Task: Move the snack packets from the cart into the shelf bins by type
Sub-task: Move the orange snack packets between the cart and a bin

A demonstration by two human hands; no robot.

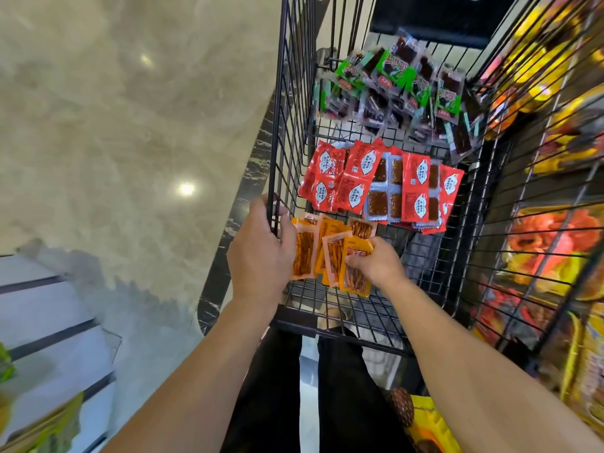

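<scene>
- We curl our left hand (pixel 261 253) round the cart (pixel 295 125) rim at nine o'clock, likely steadying it.
- Our right hand (pixel 376 268) pinches an orange packet (pixel 354 282) between its fingers at six o'clock.

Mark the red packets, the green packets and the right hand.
red packets (pixel 415 178): head view, front of one packet mid-pile.
green packets (pixel 408 80): head view, green label of one packet.
right hand (pixel 376 266): head view, back of the hand.

cart (pixel 294 103): black wire metal | orange packets (pixel 305 250): glossy plastic | floor (pixel 114 125): polished stone
</scene>
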